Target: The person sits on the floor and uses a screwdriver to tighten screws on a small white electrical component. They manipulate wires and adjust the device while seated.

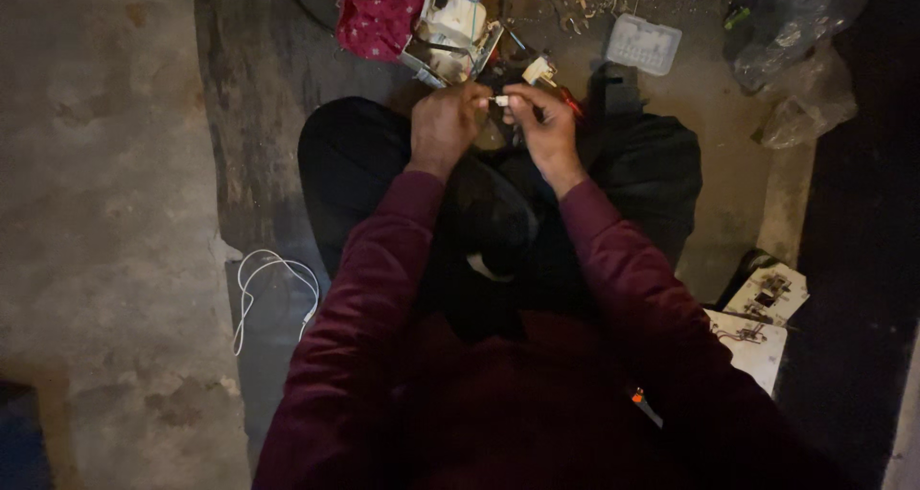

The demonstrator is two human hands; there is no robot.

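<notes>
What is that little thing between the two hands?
A small white part, pinched between the left hand and right hand, shown in the head view.

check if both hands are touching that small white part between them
Touching. The head view shows the left hand and right hand meeting fingertip to fingertip, pinching the small white part from either side with no gap.

Plastic bags (800, 45): I see them crumpled, clear-grey, upper right of the frame.
Plastic tray pack (644, 44): pale, rectangular, ribbed, top centre-right.
Labels, signs, screens: I see none.
</notes>
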